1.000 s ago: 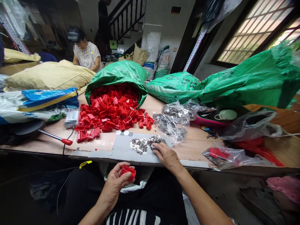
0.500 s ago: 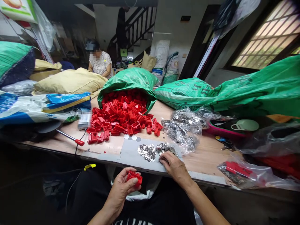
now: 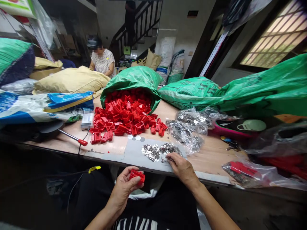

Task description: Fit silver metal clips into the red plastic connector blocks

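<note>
My left hand (image 3: 123,188) grips a small red plastic housing (image 3: 137,176) between thumb and fingers, over my lap in front of the table edge. On the grey mat (image 3: 133,155), my right hand (image 3: 181,167) has its fingertips pinched together at the near side of a pile of small dark metal parts (image 3: 169,148). Whatever lies between those fingertips is too small to make out. Beside that pile, to its left, is a heap of flat shiny metal pieces (image 3: 151,152). More red housings (image 3: 127,118) spill from a green sack (image 3: 136,76) beyond the mat.
Clear plastic bags of metal parts (image 3: 185,135) lie right of the mat. A lever with a red grip (image 3: 81,142) juts out at the left. Large green sacks (image 3: 259,91) line the back right. Across the table sits another person (image 3: 103,62).
My right hand has drawn slightly back from the dark metal pile, baring a few loose bits on the mat. The left hand still holds the red housing. The whole view has shifted slightly.
</note>
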Demonstrator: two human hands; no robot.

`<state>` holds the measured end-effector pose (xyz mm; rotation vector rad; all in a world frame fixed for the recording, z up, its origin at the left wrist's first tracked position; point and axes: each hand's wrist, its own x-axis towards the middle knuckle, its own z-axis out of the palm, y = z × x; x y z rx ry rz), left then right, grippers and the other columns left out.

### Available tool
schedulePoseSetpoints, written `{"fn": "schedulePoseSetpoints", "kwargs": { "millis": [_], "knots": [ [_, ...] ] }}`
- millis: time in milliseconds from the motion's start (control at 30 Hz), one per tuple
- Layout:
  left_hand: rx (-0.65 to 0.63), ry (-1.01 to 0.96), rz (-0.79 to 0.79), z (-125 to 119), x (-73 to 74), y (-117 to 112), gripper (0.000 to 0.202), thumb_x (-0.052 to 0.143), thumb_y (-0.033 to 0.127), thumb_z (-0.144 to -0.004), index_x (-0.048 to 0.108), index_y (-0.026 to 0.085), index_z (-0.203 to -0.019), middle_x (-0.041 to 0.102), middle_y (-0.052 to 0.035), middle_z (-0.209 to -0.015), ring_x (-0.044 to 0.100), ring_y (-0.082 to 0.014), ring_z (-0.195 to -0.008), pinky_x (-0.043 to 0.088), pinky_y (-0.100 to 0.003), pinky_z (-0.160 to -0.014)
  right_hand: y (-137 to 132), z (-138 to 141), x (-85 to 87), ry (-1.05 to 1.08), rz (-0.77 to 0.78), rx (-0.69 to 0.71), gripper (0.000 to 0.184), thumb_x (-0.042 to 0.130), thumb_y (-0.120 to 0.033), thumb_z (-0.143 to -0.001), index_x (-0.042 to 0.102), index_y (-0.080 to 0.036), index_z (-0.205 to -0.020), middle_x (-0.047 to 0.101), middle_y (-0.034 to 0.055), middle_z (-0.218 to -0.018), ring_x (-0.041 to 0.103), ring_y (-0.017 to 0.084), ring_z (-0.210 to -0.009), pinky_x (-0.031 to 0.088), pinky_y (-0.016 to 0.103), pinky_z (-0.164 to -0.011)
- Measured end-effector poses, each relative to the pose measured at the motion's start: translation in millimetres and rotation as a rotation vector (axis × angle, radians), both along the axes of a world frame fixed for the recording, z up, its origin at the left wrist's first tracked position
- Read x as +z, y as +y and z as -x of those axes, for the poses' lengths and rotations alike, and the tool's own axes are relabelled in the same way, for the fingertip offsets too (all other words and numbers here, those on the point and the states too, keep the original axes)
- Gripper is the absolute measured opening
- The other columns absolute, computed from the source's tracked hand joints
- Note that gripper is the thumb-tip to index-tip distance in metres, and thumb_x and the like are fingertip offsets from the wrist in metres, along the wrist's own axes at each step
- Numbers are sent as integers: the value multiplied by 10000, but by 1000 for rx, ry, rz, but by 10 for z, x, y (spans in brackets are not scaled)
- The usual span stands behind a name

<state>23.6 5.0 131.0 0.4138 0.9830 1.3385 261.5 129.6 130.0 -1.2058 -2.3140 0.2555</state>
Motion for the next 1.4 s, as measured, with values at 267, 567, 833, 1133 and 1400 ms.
{"fn": "schedulePoseSetpoints", "kwargs": {
  "millis": [267, 567, 833, 1133, 1400],
  "knots": [
    [10, 76, -39, -29, -19, 14, 378, 801, 204, -644, 615, 169, -971, 728, -70, -980, 677, -164, -815, 559, -285, -746, -194, 187, 81, -89, 68, -129, 117, 492, -263, -893, 599, -234, -930, 659, 33, -909, 641, 183, -806, 487, 278, -695],
    [98, 330, -184, 3, 19, 30, 407, 801, 201, -624, 649, 181, -1001, 731, -61, -1015, 683, -193, -878, 530, -266, -811, -160, 262, 118, 84, 84, -153, 136, 488, -278, -890, 610, -228, -921, 685, 45, -934, 648, 189, -831, 482, 281, -724],
    [111, 744, -315, -13, 83, -12, 389, 774, 263, -679, 664, 231, -1051, 733, -55, -1003, 695, -227, -858, 538, -298, -814, -522, 486, 478, 309, 364, 92, 91, 539, -282, -880, 599, -214, -885, 664, 22, -789, 597, 152, -666, 478, 249, -632],
    [94, 916, -476, -2, 145, -45, 378, 674, 197, -772, 639, 267, -1141, 697, -57, -1145, 667, -240, -1010, 509, -325, -913, -652, 707, 484, 264, 232, 267, 87, 524, -178, -885, 599, -213, -859, 627, 29, -772, 601, 158, -711, 478, 268, -659],
    [76, 858, -449, -27, 171, -49, 374, 684, 184, -748, 662, 270, -1111, 708, -53, -1128, 664, -253, -1021, 497, -346, -938, -662, 733, 470, 264, 221, 298, 106, 505, -180, -894, 603, -217, -879, 636, 43, -784, 605, 169, -725, 486, 289, -665]
  ]
}}
